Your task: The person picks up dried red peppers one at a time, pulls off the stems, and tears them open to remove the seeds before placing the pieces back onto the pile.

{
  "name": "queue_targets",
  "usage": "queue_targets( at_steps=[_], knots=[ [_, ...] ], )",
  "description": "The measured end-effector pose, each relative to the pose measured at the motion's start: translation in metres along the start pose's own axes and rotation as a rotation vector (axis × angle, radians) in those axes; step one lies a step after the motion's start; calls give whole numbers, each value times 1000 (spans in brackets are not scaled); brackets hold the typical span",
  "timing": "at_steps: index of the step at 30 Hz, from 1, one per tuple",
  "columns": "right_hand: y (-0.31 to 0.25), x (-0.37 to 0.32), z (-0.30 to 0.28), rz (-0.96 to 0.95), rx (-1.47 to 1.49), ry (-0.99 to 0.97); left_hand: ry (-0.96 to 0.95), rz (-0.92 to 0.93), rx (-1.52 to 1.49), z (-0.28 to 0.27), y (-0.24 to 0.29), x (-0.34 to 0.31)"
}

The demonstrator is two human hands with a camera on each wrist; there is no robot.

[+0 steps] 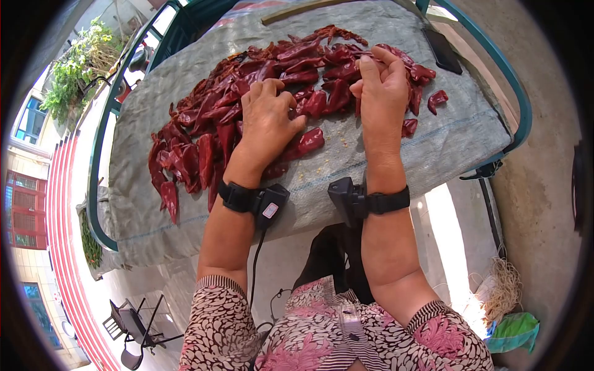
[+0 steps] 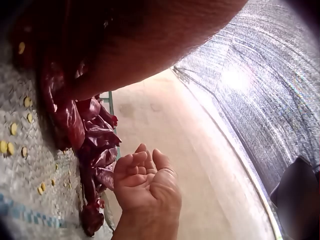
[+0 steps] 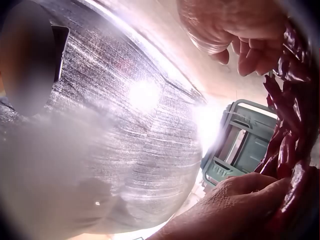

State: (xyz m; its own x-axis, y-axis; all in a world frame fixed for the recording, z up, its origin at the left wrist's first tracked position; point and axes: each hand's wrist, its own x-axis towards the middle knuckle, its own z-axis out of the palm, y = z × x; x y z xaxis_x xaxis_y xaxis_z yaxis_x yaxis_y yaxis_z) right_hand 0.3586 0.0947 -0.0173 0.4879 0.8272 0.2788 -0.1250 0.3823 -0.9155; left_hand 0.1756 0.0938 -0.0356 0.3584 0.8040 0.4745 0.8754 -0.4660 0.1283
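Note:
Dried red peppers (image 1: 207,157) lie in a wide heap on a grey woven sheet (image 1: 142,117). The left hand (image 1: 267,114) rests on the near side of the heap, fingers bent down among the peppers; whether it grips one is hidden. Beside its thumb lies a pepper (image 1: 310,141). To the right, the right hand (image 1: 383,93) is held up over the heap's right part, palm turned inward, fingers loosely curled. The left wrist view shows this right hand (image 2: 147,182) with nothing in its palm. Peppers (image 3: 287,150) stand close to the left hand (image 3: 235,200) in the right wrist view.
A phone (image 1: 442,51) lies on the sheet at the right rear. Green metal rails (image 1: 525,102) frame the cart. A wooden stick (image 1: 303,11) lies at the far edge. Small yellow seeds (image 2: 13,129) are scattered on the sheet. Single peppers (image 1: 437,101) lie right of the heap.

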Motion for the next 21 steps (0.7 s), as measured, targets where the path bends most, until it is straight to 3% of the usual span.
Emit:
queue_targets(
  at_steps=[4, 7, 10, 13, 19, 21],
  knots=[
    [-2, -4, 3, 15, -3, -92, 60, 3, -24, -1, 1, 3],
    [0, -4, 3, 5, -219, -183, 243, -23, -140, -6, 6, 11],
    [-9, -11, 7, 59, -587, -295, 304, 0, -240, -8, 7, 13],
    [-1, -12, 7, 47, -666, -406, 366, 86, -332, -4, 3, 15],
    [-4, -9, 4, 126, -537, -350, 334, 80, -281, -5, 7, 14],
    [-4, -8, 2, 91, -522, -242, 357, -78, -295, -1, 2, 12]
  ],
)
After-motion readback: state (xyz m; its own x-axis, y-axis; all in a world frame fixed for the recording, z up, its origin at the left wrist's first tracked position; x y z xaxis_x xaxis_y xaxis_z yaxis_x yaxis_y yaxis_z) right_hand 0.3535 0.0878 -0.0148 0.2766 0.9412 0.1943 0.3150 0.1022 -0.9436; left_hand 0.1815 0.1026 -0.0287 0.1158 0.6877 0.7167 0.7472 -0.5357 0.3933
